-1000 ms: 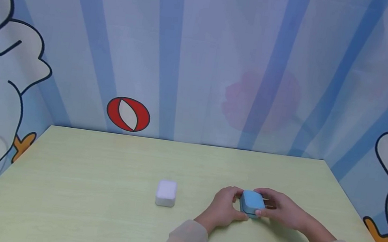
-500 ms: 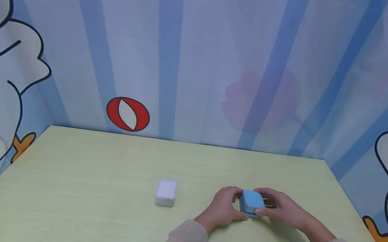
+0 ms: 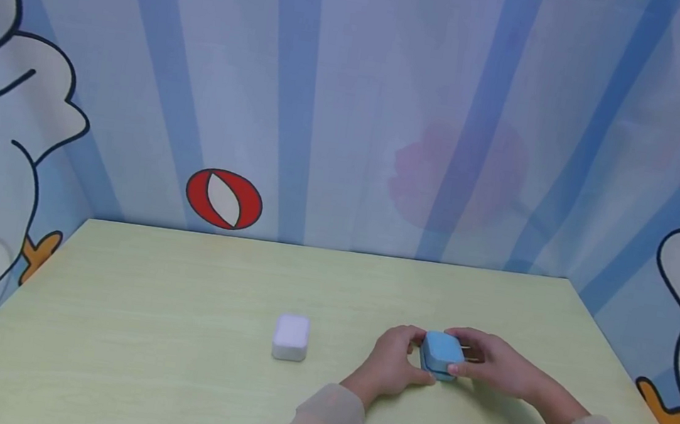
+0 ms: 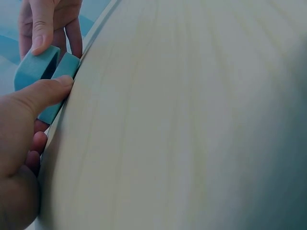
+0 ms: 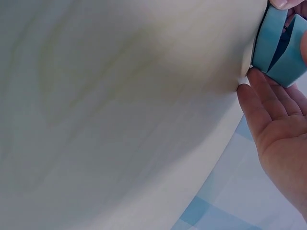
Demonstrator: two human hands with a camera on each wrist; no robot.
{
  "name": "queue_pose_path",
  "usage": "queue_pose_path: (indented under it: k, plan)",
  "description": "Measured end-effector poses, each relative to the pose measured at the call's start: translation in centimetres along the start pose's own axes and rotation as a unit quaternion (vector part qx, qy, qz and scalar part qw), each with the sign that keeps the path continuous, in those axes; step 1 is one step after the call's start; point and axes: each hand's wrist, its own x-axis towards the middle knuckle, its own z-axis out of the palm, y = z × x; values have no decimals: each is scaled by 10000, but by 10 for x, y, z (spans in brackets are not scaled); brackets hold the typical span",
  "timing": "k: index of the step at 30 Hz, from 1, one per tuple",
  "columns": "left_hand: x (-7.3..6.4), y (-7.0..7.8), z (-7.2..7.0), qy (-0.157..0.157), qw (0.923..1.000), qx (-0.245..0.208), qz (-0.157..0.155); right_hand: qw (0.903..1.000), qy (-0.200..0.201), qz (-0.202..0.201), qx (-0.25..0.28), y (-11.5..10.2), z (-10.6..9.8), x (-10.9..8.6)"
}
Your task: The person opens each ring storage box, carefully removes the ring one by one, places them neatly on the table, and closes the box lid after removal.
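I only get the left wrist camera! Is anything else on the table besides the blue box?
Observer: Yes. The head view shows a lilac block on the table, left of the blue box.
Operator: Ooh, is somebody touching it?
Observer: No, it sits apart from the left hand, the nearer one.
Operator: What's on the wall behind the table?
Observer: A red and white ball is printed on the striped backdrop.

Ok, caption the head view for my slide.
A left hand and right hand hold a two-part blue case at a pale table; a lavender block sits to the left.
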Motion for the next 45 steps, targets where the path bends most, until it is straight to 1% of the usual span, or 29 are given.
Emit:
queue_pose_path:
  k: [17, 24, 34, 45]
  plan:
    - [0, 1, 0, 6, 10000, -18, -9, 9999, -72, -11, 101, 1, -1, 0]
    - [0, 1, 1, 18, 10000, 39, 43, 9999, -91, -31, 92, 2, -2, 1]
    - [0, 0, 1, 12, 10000, 7, 98, 9996, -149, 7, 236, 1, -3, 1]
    - [-1, 1, 0, -7, 10000, -18, 76, 9997, -167, 61, 141, 1, -5, 2]
